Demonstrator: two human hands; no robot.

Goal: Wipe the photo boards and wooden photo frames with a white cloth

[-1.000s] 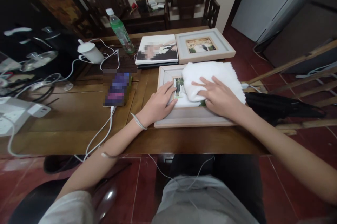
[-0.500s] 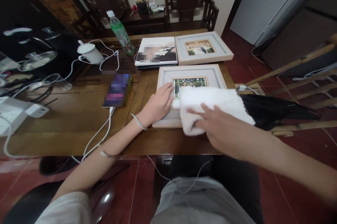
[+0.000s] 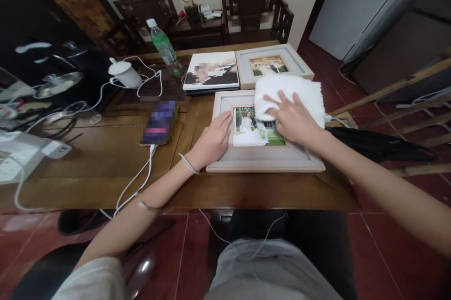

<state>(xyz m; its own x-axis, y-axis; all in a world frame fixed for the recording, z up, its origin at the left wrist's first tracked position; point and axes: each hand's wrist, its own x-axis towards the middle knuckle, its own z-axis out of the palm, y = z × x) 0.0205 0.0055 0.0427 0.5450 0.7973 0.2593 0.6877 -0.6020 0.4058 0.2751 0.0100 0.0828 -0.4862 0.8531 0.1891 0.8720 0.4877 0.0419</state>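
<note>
A pale wooden picture frame (image 3: 268, 166) lies flat near the table's front edge, with a photo (image 3: 248, 128) in its middle showing a person in a white dress. My left hand (image 3: 214, 139) rests on the frame's left side, fingers stretched out flat. With my right hand (image 3: 292, 119) I hold a folded white towel (image 3: 306, 90) against the frame's upper right part. My fingers are spread over the cloth, and the thumb is hard to make out. The towel covers the frame's upper right corner and the photo's upper right part.
Behind lie a second frame (image 3: 299, 66) and a white photo album (image 3: 211, 74). Leftward are a charging phone (image 3: 158, 123), a green-labelled bottle (image 3: 165, 48), a lidded white cup (image 3: 125, 73), a power strip (image 3: 17, 159) and loose cables. A black item (image 3: 373, 142) hangs at right.
My right hand has moved the towel up and away from me, from the frame's lower right to its upper right. More of the photo shows. My left hand stays in place.
</note>
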